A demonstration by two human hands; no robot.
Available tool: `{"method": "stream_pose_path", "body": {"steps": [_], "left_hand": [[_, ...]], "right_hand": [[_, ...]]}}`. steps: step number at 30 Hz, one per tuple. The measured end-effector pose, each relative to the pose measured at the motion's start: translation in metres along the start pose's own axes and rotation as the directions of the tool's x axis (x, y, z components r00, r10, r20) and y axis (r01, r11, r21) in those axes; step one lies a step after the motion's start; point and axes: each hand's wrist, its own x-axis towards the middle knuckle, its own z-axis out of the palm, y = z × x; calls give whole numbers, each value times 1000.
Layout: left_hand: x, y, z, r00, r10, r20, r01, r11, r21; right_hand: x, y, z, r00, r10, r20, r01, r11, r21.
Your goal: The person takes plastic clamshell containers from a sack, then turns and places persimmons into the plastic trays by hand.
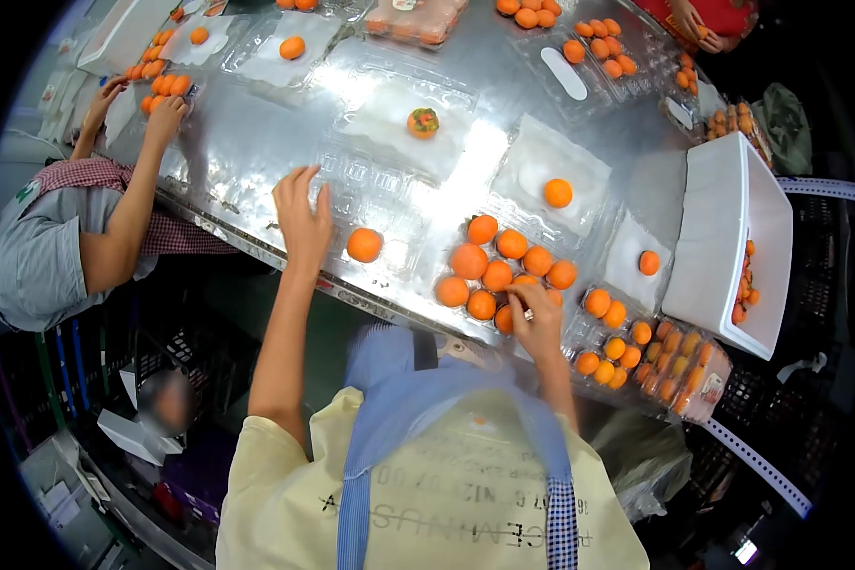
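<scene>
On the left, my left hand (302,218) is held over the edge of the metal table, fingers spread and empty. A single orange fruit (364,244) lies in a clear plastic tray (404,256) just right of it. My right hand (539,321) has its fingers bent and closed on an orange fruit (525,282) at the right side of a cluster; the fingers partly hide that fruit. Several orange fruits (468,261) make up this cluster in a clear tray near the front edge.
A white foam box (722,247) stands at the right, near closed clear packs of small fruits (674,366). White sheets (551,161) bearing single fruits lie across the metal table (247,123). One co-worker's arms (128,223) reach in at left; another person's hands (708,33) are top right.
</scene>
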Motion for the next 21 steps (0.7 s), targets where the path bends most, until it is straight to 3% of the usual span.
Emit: {"method": "stream_pose_path", "body": {"steps": [2, 4, 8, 11, 17, 21], "left_hand": [[32, -4, 21, 993, 113, 35, -110, 991, -76], [63, -4, 43, 963, 174, 208, -150, 980, -128], [115, -16, 90, 769, 165, 617, -166, 985, -56], [130, -26, 107, 701, 199, 685, -318, 947, 51], [132, -36, 122, 816, 100, 569, -286, 926, 248], [128, -15, 110, 812, 8, 583, -293, 870, 396]], "right_hand": [[3, 4, 9, 1000, -17, -22, 18, 997, 70], [6, 4, 14, 999, -35, -29, 37, 996, 79], [11, -1, 15, 999, -43, -28, 45, 996, 72], [12, -3, 12, 1000, -9, -20, 10, 998, 64], [8, 8, 15, 999, 30, -10, -30, 998, 49], [12, 6, 18, 999, 37, -24, -36, 998, 57]]}}
